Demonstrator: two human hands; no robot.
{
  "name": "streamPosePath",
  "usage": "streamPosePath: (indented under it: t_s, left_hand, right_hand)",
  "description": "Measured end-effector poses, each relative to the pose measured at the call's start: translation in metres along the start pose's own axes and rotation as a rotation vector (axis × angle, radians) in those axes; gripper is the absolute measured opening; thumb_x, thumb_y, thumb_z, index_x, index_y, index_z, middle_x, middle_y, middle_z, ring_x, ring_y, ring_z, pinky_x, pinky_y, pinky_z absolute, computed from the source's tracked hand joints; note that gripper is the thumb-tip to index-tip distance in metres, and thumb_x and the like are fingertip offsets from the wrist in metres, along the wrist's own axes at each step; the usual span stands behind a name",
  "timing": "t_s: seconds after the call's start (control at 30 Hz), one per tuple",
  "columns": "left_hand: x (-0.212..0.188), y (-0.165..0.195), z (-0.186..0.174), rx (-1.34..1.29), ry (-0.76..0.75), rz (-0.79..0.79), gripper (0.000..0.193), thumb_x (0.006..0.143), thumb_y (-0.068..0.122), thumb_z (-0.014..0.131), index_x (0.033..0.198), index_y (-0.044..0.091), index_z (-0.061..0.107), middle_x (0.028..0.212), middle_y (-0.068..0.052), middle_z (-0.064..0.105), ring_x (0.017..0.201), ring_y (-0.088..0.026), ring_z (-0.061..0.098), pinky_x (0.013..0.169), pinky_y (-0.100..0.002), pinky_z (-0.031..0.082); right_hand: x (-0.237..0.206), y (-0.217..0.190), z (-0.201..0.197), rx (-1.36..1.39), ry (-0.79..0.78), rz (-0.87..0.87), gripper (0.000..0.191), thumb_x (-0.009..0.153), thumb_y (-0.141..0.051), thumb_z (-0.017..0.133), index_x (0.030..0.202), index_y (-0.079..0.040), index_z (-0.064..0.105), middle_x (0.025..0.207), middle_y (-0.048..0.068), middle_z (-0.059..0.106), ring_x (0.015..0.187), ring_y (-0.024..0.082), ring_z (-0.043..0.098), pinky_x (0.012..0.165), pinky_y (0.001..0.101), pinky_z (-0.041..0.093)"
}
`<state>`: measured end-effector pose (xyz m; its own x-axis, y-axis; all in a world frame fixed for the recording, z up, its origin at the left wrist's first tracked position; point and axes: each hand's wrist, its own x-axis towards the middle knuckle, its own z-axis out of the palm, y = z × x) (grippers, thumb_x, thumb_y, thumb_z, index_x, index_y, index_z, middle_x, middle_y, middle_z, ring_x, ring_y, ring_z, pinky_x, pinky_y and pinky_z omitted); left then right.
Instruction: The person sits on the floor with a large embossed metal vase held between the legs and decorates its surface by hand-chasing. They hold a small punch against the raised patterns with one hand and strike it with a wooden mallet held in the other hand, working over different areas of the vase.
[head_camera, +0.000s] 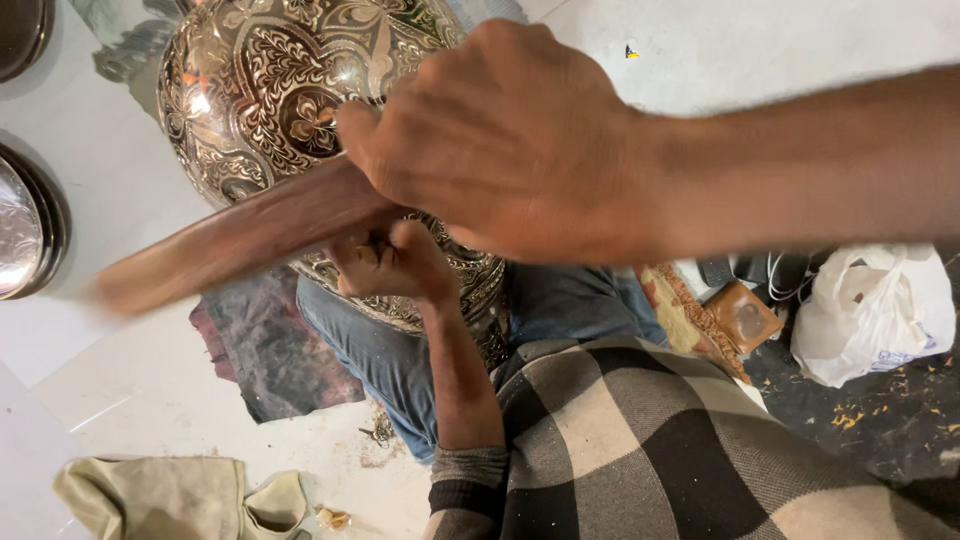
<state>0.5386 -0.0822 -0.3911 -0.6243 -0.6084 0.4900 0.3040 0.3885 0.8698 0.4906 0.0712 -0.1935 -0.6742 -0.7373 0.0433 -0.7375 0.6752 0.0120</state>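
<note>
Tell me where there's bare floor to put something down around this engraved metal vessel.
Bare white floor lies between the stacked metal trays, the dark cloth and the beige rag. More lies top right, above the forearm. It is crowded by the white plastic bag and the small brown box.

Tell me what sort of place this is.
Probably a metal engraver's floor workshop. A large engraved metal vessel rests on the seated person's lap, the right hand swings a blurred wooden mallet, and engraved metal trays lie on the pale floor.
</note>
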Motion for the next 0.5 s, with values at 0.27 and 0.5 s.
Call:
streamPosePath:
  t_s: [0.27, 0.5]
  left_hand:
    - [-0.002, -0.008, -0.005, 0.299, -0.024, 0.127, 0.012, 0.083, 0.008, 0.07, 0.086, 0.001, 0.059, 0.07, -0.002, 0.055, 0.051, -0.004, 0.041, 0.05, -0.02, 0.03]
    - [-0.003, -0.007, -0.005, 0.129, -0.034, 0.015, 0.034, 0.091, 0.009, 0.054, 0.12, -0.006, 0.063, 0.077, -0.002, 0.068, 0.057, -0.005, 0.051, 0.053, -0.02, 0.043]
  right_hand:
    - [-0.001, 0.002, -0.003, 0.003, 0.007, 0.038, 0.017, 0.086, -0.011, 0.068, 0.091, 0.001, 0.057, 0.048, 0.001, 0.051, 0.036, 0.012, 0.055, 0.03, 0.0315, 0.04]
    - [-0.002, 0.006, -0.01, -0.051, -0.035, 0.035, 0.019, 0.094, -0.017, 0.068, 0.086, -0.004, 0.057, 0.05, 0.004, 0.051, 0.04, 0.015, 0.057, 0.032, 0.0316, 0.039]
